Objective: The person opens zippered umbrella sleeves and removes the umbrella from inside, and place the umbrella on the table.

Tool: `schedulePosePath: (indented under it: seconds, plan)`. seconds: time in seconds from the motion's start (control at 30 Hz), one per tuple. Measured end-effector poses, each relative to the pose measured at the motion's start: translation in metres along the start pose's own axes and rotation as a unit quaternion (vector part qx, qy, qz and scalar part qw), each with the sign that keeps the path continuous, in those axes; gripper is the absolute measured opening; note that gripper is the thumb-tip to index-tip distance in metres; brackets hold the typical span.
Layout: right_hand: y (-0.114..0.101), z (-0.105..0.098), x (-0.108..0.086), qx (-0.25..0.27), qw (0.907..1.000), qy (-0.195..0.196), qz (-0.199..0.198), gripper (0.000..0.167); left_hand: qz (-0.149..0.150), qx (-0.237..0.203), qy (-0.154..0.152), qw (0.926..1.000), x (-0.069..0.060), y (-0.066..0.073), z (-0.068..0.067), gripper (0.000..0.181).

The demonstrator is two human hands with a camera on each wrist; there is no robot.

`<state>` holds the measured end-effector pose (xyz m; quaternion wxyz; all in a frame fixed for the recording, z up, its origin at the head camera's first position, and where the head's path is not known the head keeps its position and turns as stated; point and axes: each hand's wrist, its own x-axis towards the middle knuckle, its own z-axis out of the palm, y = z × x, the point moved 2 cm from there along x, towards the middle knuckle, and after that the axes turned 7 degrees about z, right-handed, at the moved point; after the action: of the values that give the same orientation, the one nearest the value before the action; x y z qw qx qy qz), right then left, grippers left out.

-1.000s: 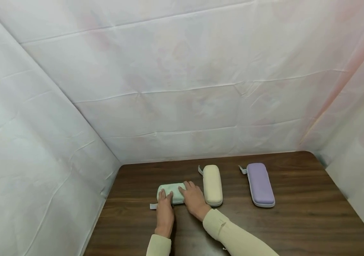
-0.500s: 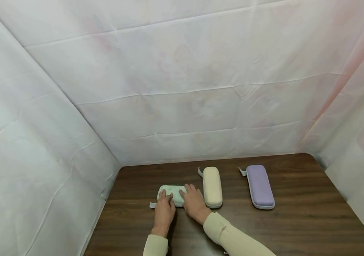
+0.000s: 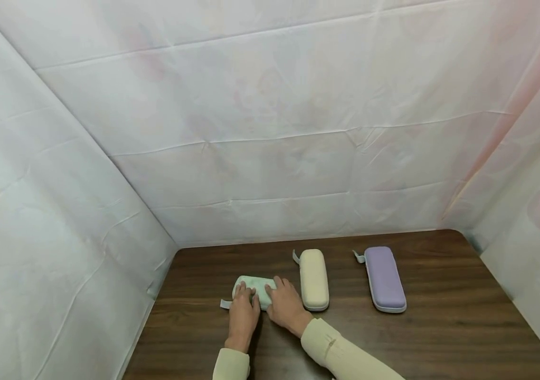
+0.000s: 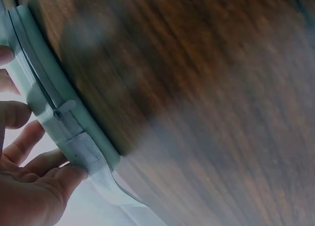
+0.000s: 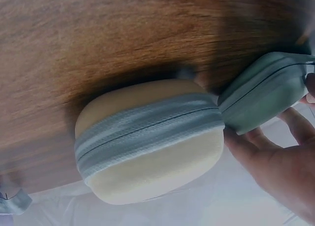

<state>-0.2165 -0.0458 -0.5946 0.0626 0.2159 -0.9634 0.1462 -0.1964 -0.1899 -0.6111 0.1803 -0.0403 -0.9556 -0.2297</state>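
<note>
A mint green zip case (image 3: 259, 286) lies crosswise on the table, between both hands. My left hand (image 3: 243, 315) grips its left end, fingers over the top; in the left wrist view fingertips touch beside the grey strap (image 4: 98, 167) and the zipper pull (image 4: 65, 108). The right hand (image 3: 286, 306) holds the other end, its fingers and thumb spread around it and hiding that end from above. Close beside the right hand lies a cream zip case (image 3: 314, 279), pointing away from me. In the right wrist view, the green case's end (image 5: 266, 95) appears just beyond the cream one.
Farther right lies a purple zip case (image 3: 386, 277) with a grey strap, roughly parallel to the cream one. The dark wooden table (image 3: 445, 316) has rounded back corners. Pale patterned sheets (image 3: 270, 158) hang behind it and along both sides.
The green case has turned slightly, its right end coming a little nearer to me. Both hands stay on it. The cream and purple cases stay in place.
</note>
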Motion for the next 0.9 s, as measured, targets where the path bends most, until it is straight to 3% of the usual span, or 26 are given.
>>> schedulePosePath:
  seconds: [0.37,0.63,0.9]
  plan:
    - [0.0,0.0,-0.002,0.007,0.9991,-0.033,0.025,0.046,0.027,0.021,0.0,0.9994,0.003,0.004,0.003,0.01]
    - [-0.003,0.0,-0.007,-0.001,0.9992,-0.02,0.035,0.048,0.035,0.016,-0.008,0.9992,0.003,0.005,0.003,0.023]
    - [-0.004,0.002,-0.01,-0.003,0.9989,-0.008,0.046,0.05,0.034,0.0,-0.013,0.9993,0.007,0.006,0.005,0.024]
